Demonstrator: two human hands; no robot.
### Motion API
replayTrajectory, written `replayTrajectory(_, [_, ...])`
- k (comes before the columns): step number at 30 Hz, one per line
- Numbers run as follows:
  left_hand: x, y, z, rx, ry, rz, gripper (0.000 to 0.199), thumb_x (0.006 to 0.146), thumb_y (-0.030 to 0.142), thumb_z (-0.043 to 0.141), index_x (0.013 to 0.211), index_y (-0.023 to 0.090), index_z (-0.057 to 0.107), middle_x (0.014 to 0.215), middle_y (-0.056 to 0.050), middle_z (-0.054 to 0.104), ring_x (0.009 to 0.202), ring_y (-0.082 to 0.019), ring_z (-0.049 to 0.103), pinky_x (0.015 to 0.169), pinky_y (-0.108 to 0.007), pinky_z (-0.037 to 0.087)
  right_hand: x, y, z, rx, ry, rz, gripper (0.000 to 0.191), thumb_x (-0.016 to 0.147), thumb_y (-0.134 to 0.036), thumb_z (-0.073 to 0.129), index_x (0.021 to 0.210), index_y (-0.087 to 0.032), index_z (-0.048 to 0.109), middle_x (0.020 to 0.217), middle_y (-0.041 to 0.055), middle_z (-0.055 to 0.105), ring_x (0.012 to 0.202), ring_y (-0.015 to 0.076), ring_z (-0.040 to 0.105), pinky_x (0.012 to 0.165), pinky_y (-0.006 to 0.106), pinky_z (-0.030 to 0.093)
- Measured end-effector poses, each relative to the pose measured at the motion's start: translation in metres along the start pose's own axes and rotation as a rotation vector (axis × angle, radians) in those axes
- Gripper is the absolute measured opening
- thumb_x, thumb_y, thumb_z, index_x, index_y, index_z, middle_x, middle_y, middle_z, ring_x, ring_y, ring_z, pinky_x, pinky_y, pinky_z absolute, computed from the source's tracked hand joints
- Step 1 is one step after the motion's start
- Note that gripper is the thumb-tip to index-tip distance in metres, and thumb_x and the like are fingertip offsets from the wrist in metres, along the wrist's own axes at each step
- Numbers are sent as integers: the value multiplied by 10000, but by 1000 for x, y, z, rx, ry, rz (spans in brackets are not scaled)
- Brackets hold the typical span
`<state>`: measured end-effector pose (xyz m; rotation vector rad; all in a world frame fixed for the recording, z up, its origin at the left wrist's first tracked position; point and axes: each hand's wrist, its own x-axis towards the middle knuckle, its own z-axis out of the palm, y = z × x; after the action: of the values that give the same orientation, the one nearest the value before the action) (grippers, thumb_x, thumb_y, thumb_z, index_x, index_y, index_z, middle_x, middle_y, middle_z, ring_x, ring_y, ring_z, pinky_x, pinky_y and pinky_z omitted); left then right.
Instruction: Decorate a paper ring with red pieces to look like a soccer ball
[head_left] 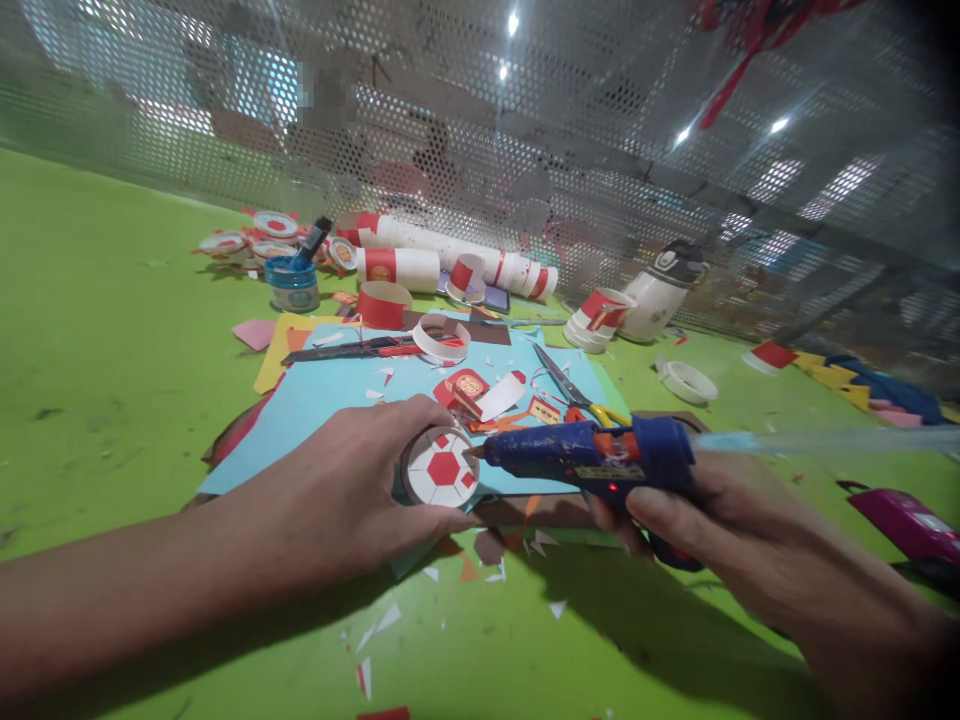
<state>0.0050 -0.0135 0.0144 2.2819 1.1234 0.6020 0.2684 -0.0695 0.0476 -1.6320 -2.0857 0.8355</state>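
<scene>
My left hand is wrapped round the side of a round white disc with a red hexagon and smaller red patches on its face. In my right hand is a blue glue gun with a small red light lit and a clear glue stick out of its back. The gun's nozzle points left and meets the upper right edge of the disc, as far as can be seen. Under the disc lie light blue paper sheets.
Scissors, a black cutter, a white ring and paper scraps lie beyond my hands. Farther back stand a blue jar, paper cups and a white jug before a perforated screen. A magenta object is at right.
</scene>
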Motion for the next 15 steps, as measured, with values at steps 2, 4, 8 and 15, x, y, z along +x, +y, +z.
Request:
replayTrajectory(2, [0,1,0,-2,3,2,337,757,426,695,1005,202,652,888,-20,707,743,-195,630,638,-295,462,0,1,0,-9,1,-6,482,908,-617,475,719,-204,637,629,-1,566,528,114,480,435,208,377])
replayTrajectory(4, [1,2,-1,-10,2,2,323,760,425,690,991,202,655,872,-18,705,725,-190,625,624,-290,460,1,1,0,-23,5,-7,491,906,-626,466,728,-203,642,629,2,564,525,118,475,431,213,373])
replayTrajectory(8, [2,4,-2,0,-10,-11,301,756,409,691,970,200,658,852,-19,703,721,-196,624,622,-294,458,1,2,-1,-35,0,-17,489,915,-609,464,720,-197,642,622,6,562,514,120,472,426,219,369])
replayTrajectory(15, [1,5,-3,-2,-31,-29,305,760,406,690,980,198,652,879,-22,709,741,-200,630,635,-294,464,-1,3,-1,-26,7,-30,458,918,-574,489,707,-197,639,615,2,566,509,115,477,419,213,376])
